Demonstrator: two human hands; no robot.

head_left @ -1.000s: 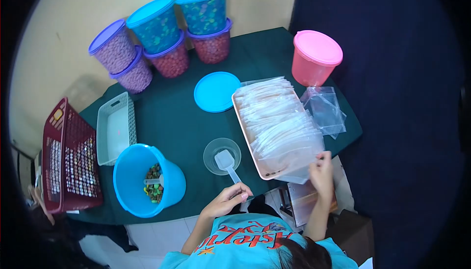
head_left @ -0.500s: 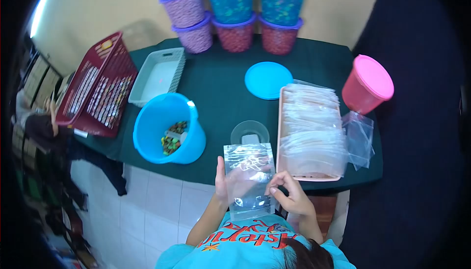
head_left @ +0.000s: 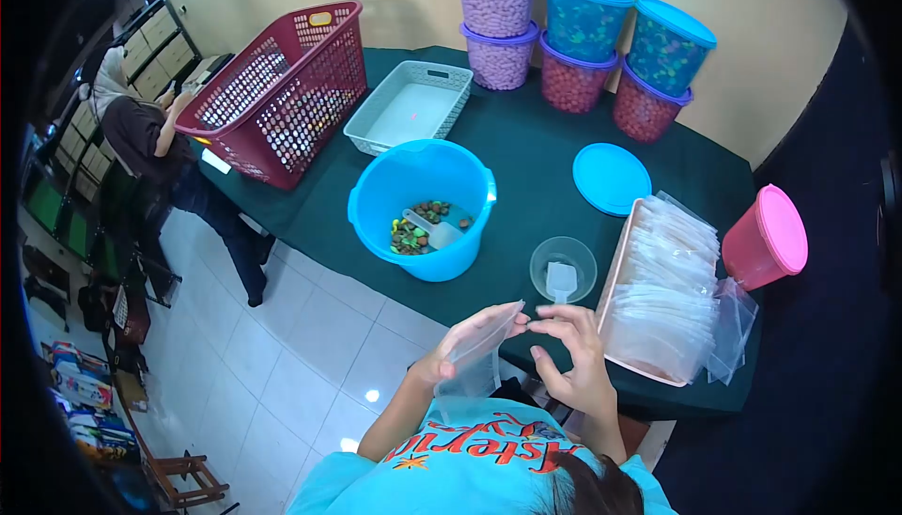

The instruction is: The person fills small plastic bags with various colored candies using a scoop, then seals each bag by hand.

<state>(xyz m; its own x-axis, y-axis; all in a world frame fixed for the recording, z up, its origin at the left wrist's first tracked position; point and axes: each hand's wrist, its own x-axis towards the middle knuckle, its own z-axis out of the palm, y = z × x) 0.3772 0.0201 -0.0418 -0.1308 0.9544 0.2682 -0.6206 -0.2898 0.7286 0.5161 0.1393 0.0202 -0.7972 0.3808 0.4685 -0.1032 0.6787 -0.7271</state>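
A clear plastic pouch (head_left: 479, 346) is held in my left hand (head_left: 460, 341), tilted with its top edge up. Close to the pouch's upper corner is my right hand (head_left: 575, 355), fingers apart and bent, holding nothing visible. Just beyond the hands, a small clear bowl (head_left: 584, 257) holds a white scoop (head_left: 561, 280). A blue bucket (head_left: 418, 163) with small multicoloured pieces and a clear scoop (head_left: 437, 231) stands to the left. On the right, a pink tray (head_left: 615, 275) is full of stacked clear pouches (head_left: 662, 299).
A maroon basket (head_left: 310, 106) and pale green tray (head_left: 409, 106) stand at the back left. Lidded tubs (head_left: 583, 31) are stacked by the wall. A blue lid (head_left: 611, 179) and pink tub (head_left: 763, 238) are on the right. Another person (head_left: 160, 148) stands at the left.
The view has turned left. The pouch, earlier facing the camera flat, is now tilted more edge-on. My right hand's fingers have opened and come off the pouch's side.
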